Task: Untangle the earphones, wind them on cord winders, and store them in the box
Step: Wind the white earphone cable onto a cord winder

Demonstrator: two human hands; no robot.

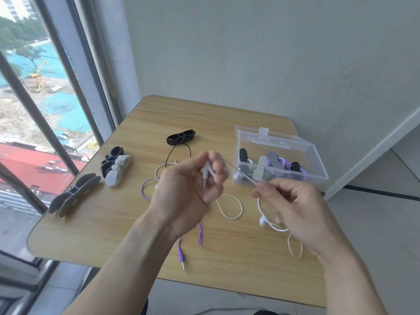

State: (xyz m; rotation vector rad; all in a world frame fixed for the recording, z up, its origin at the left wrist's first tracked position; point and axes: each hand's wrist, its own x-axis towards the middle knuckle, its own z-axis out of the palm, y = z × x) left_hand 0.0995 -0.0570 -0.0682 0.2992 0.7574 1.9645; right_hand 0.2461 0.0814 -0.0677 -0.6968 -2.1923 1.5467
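While the left hand is raised above the light wooden surface, its curled fingers grip the plug end of a white earphone cord, the metal jack pointing down inside the palm. A stretch of that cord runs taut (and blurred) to the right hand, whose thumb and forefinger pinch it just in front of the clear plastic storage box. Below the hands the cord falls in loose loops onto the surface, with a white earbud lying beside the right hand. A purple earphone cord lies partly under the left wrist, its purple jack nearest the front edge. A thin black cord loops just behind the left hand. The box stands open at the right rear, holding several earphones already wound on winders. Empty winders lie to the left: a black bone-shaped cord winder at the back, a black and a white one stacked together, and a grey pair near the left edge.
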